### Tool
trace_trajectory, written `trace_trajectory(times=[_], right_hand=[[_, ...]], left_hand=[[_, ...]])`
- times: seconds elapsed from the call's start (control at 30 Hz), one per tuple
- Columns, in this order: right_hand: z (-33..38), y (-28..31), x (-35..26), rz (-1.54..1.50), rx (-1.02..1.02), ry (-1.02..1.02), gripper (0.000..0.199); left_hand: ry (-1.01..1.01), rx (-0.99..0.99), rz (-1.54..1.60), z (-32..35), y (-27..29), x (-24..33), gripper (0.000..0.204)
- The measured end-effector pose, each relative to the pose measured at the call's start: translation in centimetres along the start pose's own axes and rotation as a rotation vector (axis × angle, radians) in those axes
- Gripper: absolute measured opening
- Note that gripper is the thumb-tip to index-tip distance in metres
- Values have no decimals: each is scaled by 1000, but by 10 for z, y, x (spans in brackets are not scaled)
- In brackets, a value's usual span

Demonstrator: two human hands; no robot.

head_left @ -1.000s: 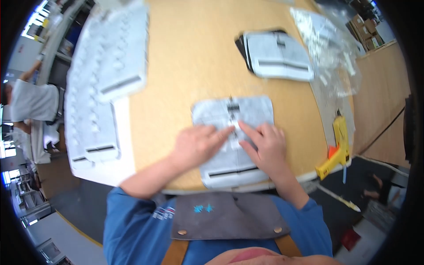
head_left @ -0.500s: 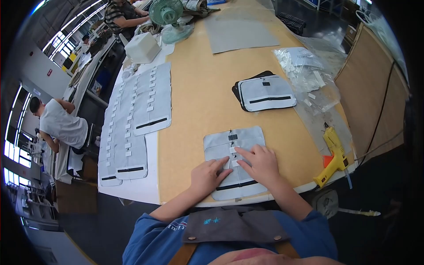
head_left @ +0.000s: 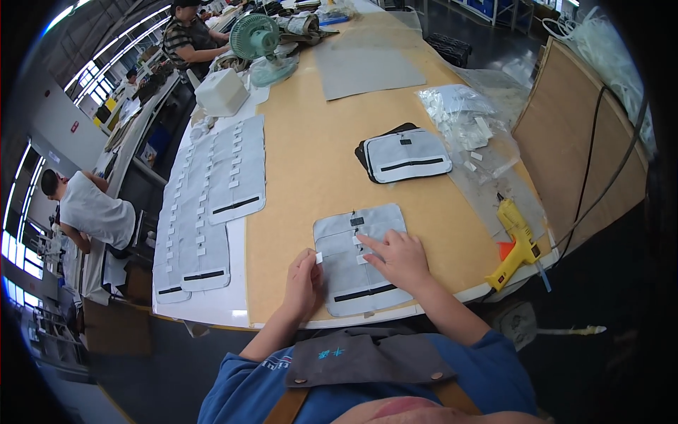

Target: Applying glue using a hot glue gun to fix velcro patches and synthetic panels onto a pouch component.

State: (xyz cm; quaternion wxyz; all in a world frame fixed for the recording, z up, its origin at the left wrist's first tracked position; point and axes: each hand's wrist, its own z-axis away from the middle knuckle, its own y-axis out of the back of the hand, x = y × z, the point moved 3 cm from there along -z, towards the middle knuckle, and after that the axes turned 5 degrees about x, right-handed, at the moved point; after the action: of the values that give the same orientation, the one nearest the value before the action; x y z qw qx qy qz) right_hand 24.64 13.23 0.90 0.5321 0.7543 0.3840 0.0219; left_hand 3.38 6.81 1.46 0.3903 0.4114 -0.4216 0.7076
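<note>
The scene is bright and evenly lit, with daylight from windows (head_left: 21, 247) along the far left wall blown out to white. The tan surface (head_left: 311, 169) shows soft, faint shadows and no hard glare; clear plastic bags (head_left: 466, 120) on the right catch small highlights. Focus is sharp at the centre. Straight edges bow strongly toward the rim, and the corners fall to black, with the right side dim.

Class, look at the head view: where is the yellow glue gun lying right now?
The yellow glue gun lies at the table's right edge, to the right of the right hand and the grey fabric panel under it, below the clear plastic bags.
</note>
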Motion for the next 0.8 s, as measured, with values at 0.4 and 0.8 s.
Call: trace_trajectory(times=[0.4, 0.8], right_hand=[[-7, 3, -10, 114, -120, 74, 48], [-10, 3, -18, 138, -196, 74, 49]], left_hand=[[558, -258, 803, 4, 35, -13, 20], [583, -267, 858, -9, 50, -18, 25]])
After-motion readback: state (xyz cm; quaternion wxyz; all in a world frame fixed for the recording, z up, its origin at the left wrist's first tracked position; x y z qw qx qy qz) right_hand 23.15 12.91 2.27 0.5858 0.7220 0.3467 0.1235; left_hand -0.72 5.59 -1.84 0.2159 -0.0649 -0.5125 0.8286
